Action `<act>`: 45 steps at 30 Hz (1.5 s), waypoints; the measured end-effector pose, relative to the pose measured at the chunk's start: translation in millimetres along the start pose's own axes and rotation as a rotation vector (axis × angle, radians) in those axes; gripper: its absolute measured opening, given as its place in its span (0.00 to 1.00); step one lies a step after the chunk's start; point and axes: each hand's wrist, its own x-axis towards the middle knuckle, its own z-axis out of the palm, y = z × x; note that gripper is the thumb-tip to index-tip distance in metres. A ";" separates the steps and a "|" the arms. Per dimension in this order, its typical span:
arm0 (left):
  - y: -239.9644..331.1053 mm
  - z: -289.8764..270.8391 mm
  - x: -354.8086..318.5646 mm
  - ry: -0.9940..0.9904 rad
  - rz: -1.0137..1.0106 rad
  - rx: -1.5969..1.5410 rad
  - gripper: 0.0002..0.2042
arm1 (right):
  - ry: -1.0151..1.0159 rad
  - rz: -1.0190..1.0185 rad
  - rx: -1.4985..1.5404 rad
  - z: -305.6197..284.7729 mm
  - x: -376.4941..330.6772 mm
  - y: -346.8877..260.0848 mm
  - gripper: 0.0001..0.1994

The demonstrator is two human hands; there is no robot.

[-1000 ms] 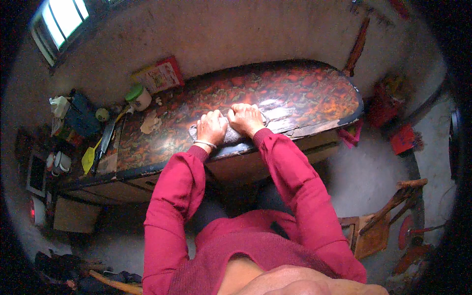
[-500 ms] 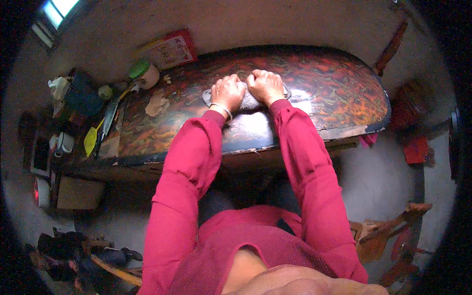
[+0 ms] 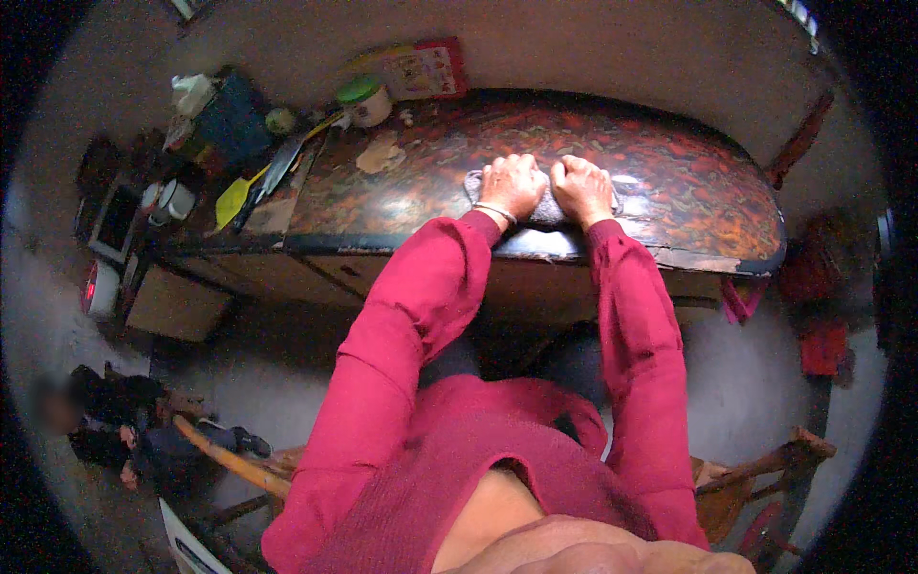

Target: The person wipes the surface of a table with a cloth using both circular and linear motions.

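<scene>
Along a dull, brownish wall (image 3: pixel 574 43) we look down on one long counter (image 3: pixel 698 206), its dark top mottled with red and green, its right end rounded. We count two bare hands on it, reaching in from a pair of red sleeves (image 3: pixel 411 316). The left hand (image 3: pixel 513 187) and the right hand (image 3: pixel 581 191) sit near each other with a small gap between, fingers curled, both bearing down on one grey cloth (image 3: pixel 548 211). That cloth lies near the counter's front edge, right of its middle; we see it between the hands and sticking out past each of them. One pale bracelet (image 3: pixel 495 210) circles the left wrist.

At the back edge, left of the hands, we find one white jar (image 3: pixel 371 110) with one green lid (image 3: pixel 361 89) and, just behind it, one red-and-yellow printed panel (image 3: pixel 421 72) against the wall. One pale patch (image 3: pixel 381 155) (it looks like worn surface to us) marks the top in front of the jar. Toward the left end lies one yellow paddle-shaped tool (image 3: pixel 237 199); beyond it stands one blue container (image 3: pixel 232 115). One pink cloth (image 3: pixel 738 299) hangs below the front edge by the right corner. At lower left we make out one other person (image 3: pixel 182 457) in dark clothes, seated or not we cannot tell.
</scene>
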 end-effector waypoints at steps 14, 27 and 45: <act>-0.3 -2.1 -3.4 -0.006 0.032 -0.040 0.11 | -0.069 0.036 0.036 -22.9 0.5 -16.2 0.15; -10.5 17.2 48.8 -0.030 -0.060 -0.019 0.14 | 0.035 0.078 -0.002 13.7 49.0 8.5 0.15; 4.4 -6.3 -13.9 -0.001 0.064 -0.024 0.10 | 0.093 -0.040 0.067 -15.3 -13.8 -7.5 0.12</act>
